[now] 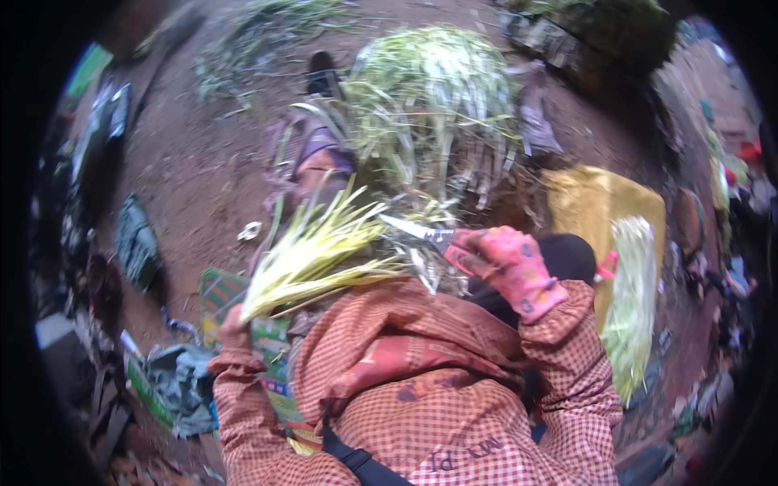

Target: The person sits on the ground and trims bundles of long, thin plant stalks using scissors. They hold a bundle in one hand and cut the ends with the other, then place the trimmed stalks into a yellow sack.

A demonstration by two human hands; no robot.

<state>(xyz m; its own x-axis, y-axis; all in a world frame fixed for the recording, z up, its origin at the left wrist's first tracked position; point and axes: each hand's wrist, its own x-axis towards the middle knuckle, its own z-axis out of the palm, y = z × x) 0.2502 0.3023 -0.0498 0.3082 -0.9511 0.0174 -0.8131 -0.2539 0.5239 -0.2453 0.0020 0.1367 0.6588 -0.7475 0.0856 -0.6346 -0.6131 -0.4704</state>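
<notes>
My left hand (236, 328), bare, grips the gathered lower end of a fan of pale yellow-green stalks (310, 249), whose loose tips spread towards the middle of the view. In a pink patterned glove, my right hand (507, 267) is closed around the handle of a knife (419, 229). The blade points left, close to the tips of the stalks; whether it touches them cannot be told. Beyond the knife lies a large heap of green and whitish leaf strips (434, 103). A neat pale green bundle (631, 304) rests to the right of my gloved hand.
A yellow sack (583, 194) lies under the neat bundle. More cut greens (267, 42) are scattered on the dirt ground at the upper left. A dark bulky pile (602, 36) stands at the upper right. Crumpled blue-grey cloth (185, 389) lies at the lower left.
</notes>
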